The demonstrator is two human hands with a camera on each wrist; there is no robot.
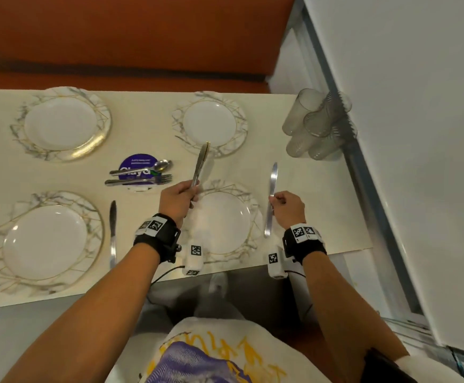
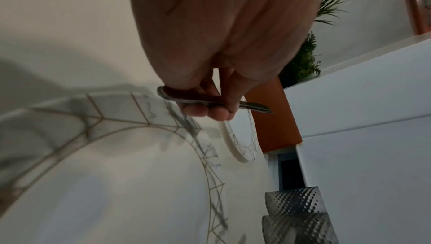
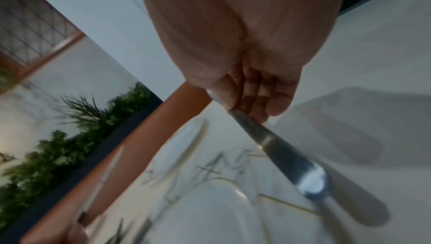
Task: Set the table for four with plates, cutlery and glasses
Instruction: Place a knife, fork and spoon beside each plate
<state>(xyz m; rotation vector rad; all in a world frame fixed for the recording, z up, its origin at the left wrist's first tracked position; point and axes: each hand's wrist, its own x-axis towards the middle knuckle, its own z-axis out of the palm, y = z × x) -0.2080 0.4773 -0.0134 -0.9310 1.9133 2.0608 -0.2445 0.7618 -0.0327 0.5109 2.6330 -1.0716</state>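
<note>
While four plates (image 1: pixel 67 124) lie on the worktop (image 1: pixel 147 134), one knife (image 1: pixel 112 233) is placed; right hand (image 1: pixel 288 207) fingers pinch a second knife (image 1: pixel 270 200) right of the near plate, left hand (image 1: pixel 176 200) fingers clamp spare knives (image 1: pixel 201 161). Forks (image 1: pixel 139 180), spoons and glasses (image 1: pixel 318 125) remain.

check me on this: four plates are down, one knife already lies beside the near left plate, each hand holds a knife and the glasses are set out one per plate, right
Not quite. The glasses are not set out: the head view shows them clustered at the table's far right corner. The rest holds: four plates are down, one knife lies beside the near left plate, and the left hand and right hand each hold a knife.
</note>
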